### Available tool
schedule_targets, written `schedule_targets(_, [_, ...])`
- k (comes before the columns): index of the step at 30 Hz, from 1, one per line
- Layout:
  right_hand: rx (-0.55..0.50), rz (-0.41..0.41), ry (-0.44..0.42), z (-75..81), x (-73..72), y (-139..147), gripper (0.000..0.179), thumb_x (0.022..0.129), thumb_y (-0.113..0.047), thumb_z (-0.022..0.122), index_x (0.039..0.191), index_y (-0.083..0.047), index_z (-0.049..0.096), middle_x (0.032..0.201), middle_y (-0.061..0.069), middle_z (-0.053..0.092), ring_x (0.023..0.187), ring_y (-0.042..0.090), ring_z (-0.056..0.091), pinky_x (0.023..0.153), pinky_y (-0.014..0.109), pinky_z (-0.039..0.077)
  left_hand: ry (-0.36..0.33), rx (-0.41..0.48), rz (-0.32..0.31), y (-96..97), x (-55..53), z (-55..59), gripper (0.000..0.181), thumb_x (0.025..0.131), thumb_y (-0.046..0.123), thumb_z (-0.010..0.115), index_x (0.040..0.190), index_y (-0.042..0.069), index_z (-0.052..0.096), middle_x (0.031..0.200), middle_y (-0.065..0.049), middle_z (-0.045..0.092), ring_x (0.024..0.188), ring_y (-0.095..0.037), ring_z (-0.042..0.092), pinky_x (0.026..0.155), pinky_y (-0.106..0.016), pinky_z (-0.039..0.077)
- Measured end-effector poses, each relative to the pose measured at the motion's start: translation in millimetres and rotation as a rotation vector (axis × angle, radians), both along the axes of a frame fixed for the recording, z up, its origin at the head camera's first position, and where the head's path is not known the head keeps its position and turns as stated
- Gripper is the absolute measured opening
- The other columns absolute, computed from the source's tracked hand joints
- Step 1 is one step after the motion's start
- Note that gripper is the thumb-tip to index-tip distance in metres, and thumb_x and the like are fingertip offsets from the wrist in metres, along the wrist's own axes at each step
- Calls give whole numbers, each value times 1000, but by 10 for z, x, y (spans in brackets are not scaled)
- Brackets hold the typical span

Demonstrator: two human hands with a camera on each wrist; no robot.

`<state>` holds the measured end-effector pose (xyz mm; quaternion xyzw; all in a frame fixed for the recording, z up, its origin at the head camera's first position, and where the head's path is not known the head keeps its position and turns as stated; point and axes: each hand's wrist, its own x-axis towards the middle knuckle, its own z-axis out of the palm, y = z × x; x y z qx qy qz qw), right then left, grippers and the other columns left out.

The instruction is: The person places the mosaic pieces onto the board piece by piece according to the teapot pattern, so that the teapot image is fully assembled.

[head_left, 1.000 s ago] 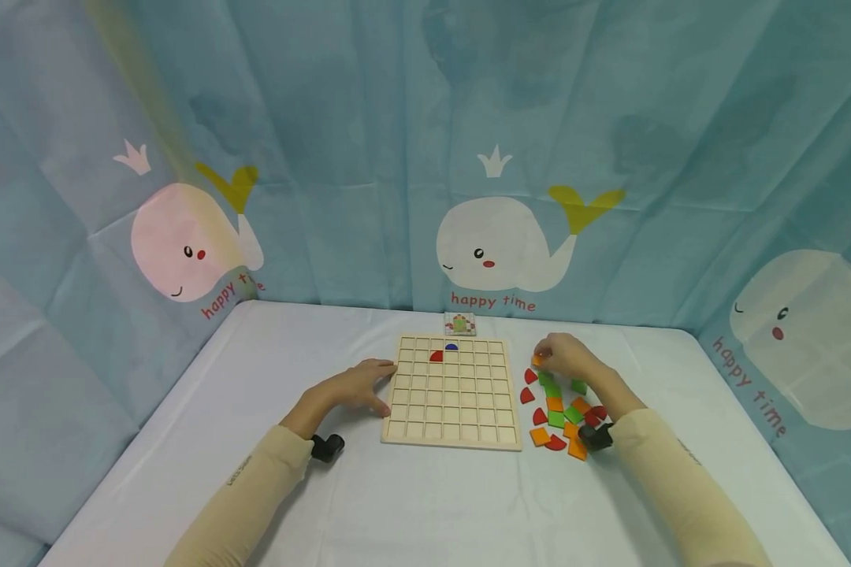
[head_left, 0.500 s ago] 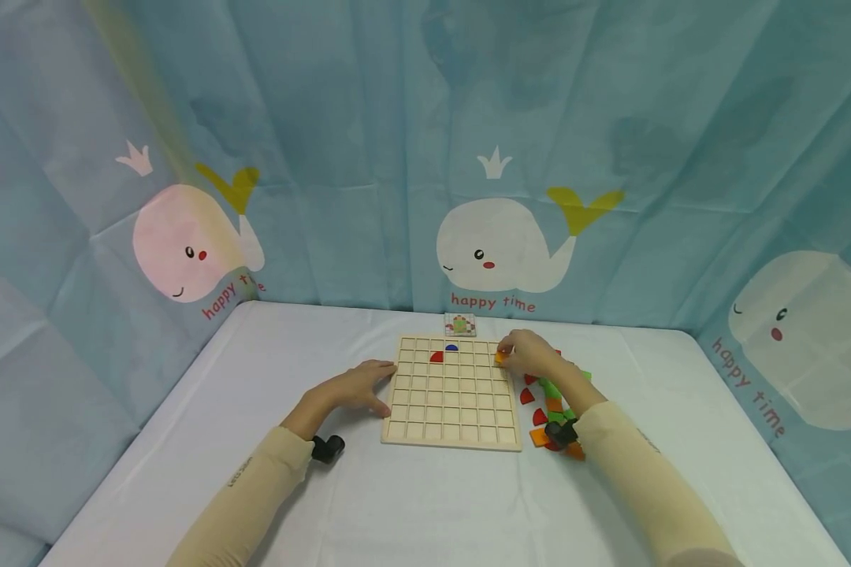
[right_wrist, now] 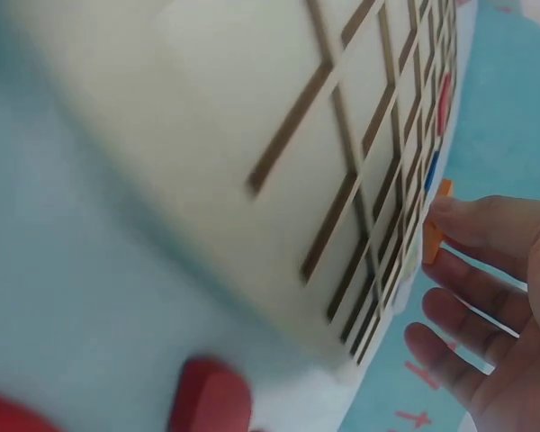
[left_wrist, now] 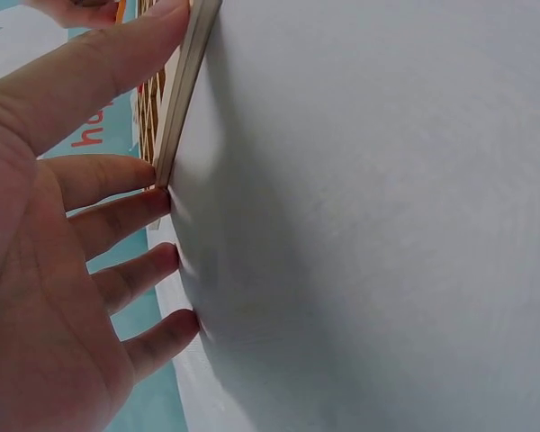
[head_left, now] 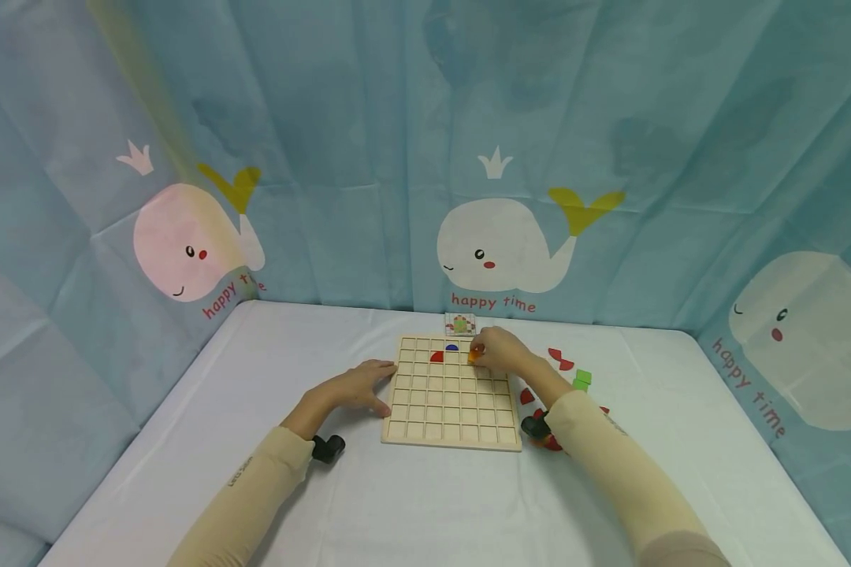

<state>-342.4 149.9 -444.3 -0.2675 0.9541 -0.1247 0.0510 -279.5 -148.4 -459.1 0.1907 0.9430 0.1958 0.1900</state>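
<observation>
Here, line by line:

Right hand: the right hand (head_left: 499, 350) sits just right of frame centre in the head view, over the upper rows of the wooden grid board (head_left: 452, 391); its fingertips are pinched together on an orange piece (head_left: 473, 355).

Orange piece: it is clamped between thumb and fingers, on edge in the right wrist view (right_wrist: 434, 234), just above or at a cell one row down from the board's top edge; whether it already touches the wood I cannot tell.

Left hand: the left hand (head_left: 358, 386) lies flat, fingers straight and apart, resting on the white bench (head_left: 255, 378) with fingertips (left_wrist: 162, 202) against the board's left edge.

Doing it well: by my judgement, the piece should be turned flat and squared to the cell walls before it goes down, then lowered straight, while the flat hand braces the board against sliding.

On the board: a red quarter-round piece (head_left: 436, 356) and a blue half-round piece (head_left: 451, 346) sit in cells near the top, left of the orange one.

Around: loose red pieces (head_left: 560, 358) and a green piece (head_left: 583, 378) lie on the bench right of the board; a small pattern card (head_left: 460, 323) lies beyond its far edge.

In the way: nothing blocks the cell; the blue piece is the closest neighbour to avoid nudging.
</observation>
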Motion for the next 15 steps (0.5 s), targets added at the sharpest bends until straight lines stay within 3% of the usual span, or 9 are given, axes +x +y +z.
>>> schedule_targets(7, [17, 67, 38, 6, -25, -153, 18, 89, -16, 71, 103, -6, 74, 99, 7, 70, 89, 20, 62, 84, 37, 54, 2, 2, -8, -10, -13, -10, 90, 76, 30, 83, 150, 5, 37, 158, -13, 33, 149, -33, 24, 120, -52, 25])
schedule_targets(15, [-11, 81, 40, -24, -34, -306, 14, 87, -12, 70, 99, -6, 75, 93, 6, 70, 86, 19, 60, 81, 36, 53, -5, 5, -4, -9, -10, -15, 89, 77, 30, 82, 150, 6, 37, 158, -13, 32, 149, -33, 23, 120, -52, 24])
